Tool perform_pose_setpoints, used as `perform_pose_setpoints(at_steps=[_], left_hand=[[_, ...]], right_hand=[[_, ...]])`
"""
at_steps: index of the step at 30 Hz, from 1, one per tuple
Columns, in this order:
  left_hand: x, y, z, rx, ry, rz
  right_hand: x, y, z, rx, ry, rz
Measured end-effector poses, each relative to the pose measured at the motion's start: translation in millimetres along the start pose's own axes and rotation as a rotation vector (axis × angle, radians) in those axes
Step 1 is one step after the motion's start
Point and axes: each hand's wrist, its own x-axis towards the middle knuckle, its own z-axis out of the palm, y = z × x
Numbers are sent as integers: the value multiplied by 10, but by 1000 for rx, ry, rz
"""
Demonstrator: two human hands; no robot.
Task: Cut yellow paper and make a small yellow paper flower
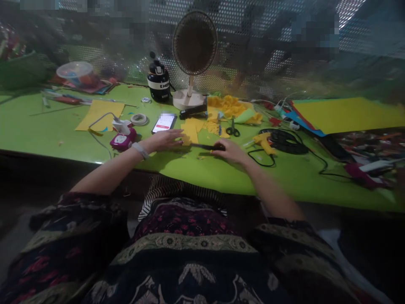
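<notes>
The dark slim tool (202,146) is located low over the green tabletop (196,169), near its front edge, between the two hands. Its long axis runs nearly level from side to side, roughly parallel to that edge; the narrow end points to the person's left, toward the small yellow paper (190,134), and the thicker end lies at the right hand (230,151). Grip state, right: fingers closed around the thicker end, grasping the tool. Grip state, left: the left hand (165,140) is flat and unclenched, palm down, fingers extended toward the left side of the small yellow paper; whether the fingertips press on it cannot be told from here. The phone (164,123), screen lit, lies just beyond the left hand, with the tape roll (139,119) and the purple power socket (123,139) farther to the left. The scissors (233,130) lie beyond the right hand, handles toward the person; the yellow glue gun (265,142) lies to the right of that hand, beside a coil of black cable (287,141). The fan (195,44) stands upright at the rear, next to the dark bottle (159,83)
</notes>
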Motion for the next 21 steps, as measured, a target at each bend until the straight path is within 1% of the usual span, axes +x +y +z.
perform_pose_setpoints(at_steps=[2,3,4,5,7,11,16,21], left_hand=[[141,12,70,1,31,-76],[210,27,112,2,13,-98],[272,47,153,4,-22,-107],[323,68,194,11,-35,-108],[386,105,266,28,-53,-96],[383,126,346,37,-94,-101],[355,95,357,41,-124,-84],[361,87,363,37,-124,-80]], right_hand=[[86,30,-78,-35,122,108],[133,33,-108,-86,176,148],[178,28,-128,-147,200,178],[220,17,-136,-205,200,200],[283,-15,-122,-292,154,226],[330,-40,-55,-369,115,240],[307,0,-59,-369,105,205],[170,-5,-142,-319,37,170]])
